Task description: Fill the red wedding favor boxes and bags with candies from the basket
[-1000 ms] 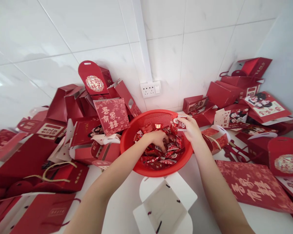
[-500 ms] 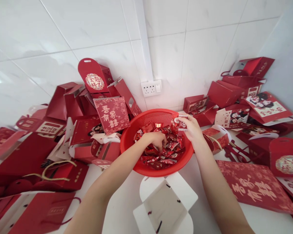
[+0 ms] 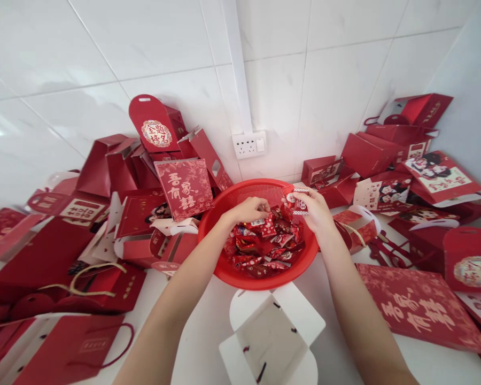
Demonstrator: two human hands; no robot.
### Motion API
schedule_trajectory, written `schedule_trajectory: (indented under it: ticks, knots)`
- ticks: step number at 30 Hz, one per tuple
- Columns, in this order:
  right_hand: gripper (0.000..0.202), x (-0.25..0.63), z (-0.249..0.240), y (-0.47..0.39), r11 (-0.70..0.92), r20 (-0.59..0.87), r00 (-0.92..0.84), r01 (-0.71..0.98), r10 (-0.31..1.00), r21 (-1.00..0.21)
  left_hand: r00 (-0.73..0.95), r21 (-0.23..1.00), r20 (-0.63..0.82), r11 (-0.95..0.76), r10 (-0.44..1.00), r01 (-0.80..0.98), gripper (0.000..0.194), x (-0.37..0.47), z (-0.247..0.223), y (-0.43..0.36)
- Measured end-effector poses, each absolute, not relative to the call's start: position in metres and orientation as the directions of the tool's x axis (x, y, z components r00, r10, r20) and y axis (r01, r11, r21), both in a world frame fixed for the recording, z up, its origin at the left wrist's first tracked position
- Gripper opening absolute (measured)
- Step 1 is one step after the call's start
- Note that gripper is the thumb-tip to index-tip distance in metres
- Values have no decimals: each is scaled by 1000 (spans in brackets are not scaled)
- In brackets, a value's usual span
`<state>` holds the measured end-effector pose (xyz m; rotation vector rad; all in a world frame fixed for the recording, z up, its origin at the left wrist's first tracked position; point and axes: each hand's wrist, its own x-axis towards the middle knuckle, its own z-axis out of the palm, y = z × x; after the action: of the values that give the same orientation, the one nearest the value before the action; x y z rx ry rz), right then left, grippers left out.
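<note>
A red plastic basket (image 3: 208, 256) full of red-wrapped candies (image 3: 260, 264) stands before me against the wall. Above the heap, my left hand (image 3: 249, 209) pinches a small red candy packet (image 3: 268, 225), which hangs from its fingertips. At the basket's right rim, my right hand (image 3: 317, 213) is closed round red-and-white candy packets (image 3: 299, 203); the fingers hide part of them. In front of the basket lies an unfolded box (image 3: 272, 337), its pale inside facing up and its flaps spread.
Red gift boxes (image 3: 186, 190) and bags (image 3: 100, 342) are piled to the left. More red boxes (image 3: 425, 305) crowd the right side. Behind the basket rises a white tiled wall with a power socket (image 3: 248, 144).
My left hand has risen out of the candies, moving up and slightly left, and a red packet now shows at its fingertips. My right hand stays at the rim with its packets.
</note>
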<state>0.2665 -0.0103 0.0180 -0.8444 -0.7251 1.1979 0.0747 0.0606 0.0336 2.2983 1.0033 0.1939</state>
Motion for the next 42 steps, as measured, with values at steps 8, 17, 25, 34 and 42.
schedule_trajectory:
  ticks: [8, 17, 25, 34, 42]
  knots:
    - [23, 267, 17, -9, 143, 31, 231, -490, 973, -860, 767, 686, -19, -550, 641, 476, 28, 84, 41, 48]
    - [22, 266, 18, -8, 141, 16, 251, -487, 968, -862, 891, 292, -283, -853, 355, 433, 50, 113, 29, 14]
    - [27, 267, 22, -13, 64, -50, 232, -457, 971, -887, 781, 168, -147, -762, 607, 625, 26, 92, 34, 45]
    - [20, 265, 24, -12, 102, -25, 257, -469, 966, -877, 868, 337, -144, -801, 475, 495, 24, 99, 36, 32]
    - [18, 265, 19, -10, 111, -24, 267, -476, 963, -872, 820, 220, -417, -832, 391, 509, 44, 116, 31, -3]
